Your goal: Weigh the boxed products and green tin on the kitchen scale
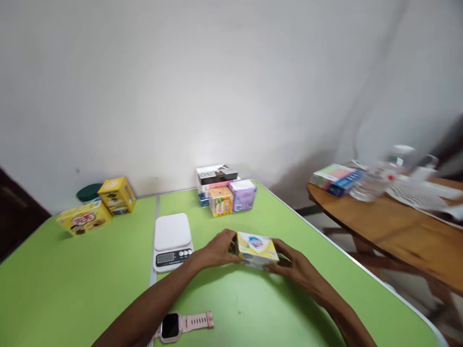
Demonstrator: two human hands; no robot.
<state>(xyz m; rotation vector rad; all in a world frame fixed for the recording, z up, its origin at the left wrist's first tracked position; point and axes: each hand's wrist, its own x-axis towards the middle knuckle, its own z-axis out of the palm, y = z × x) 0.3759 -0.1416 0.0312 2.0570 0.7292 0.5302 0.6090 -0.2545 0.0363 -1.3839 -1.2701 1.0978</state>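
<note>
A yellow and white soap box (257, 244) with a blue oval logo is held between my two hands, over the right part of the green table. My left hand (223, 247) grips its left end, and my right hand (287, 260) closes on its right end. To the left of my left hand lies a white kitchen scale (172, 233) with a grey display and nothing on its plate. A smartwatch (170, 326) with a pink strap lies near the front edge, partly hidden by my left forearm.
By the wall stand an orange box (221, 201), a purple pack (242, 195) and a stack of boxes (216, 174). At the left are a yellow biscuit box (85, 218), another yellow box (117, 196) and a dark green lid (88, 192). A wooden table (365, 207) on the right holds bottles and papers.
</note>
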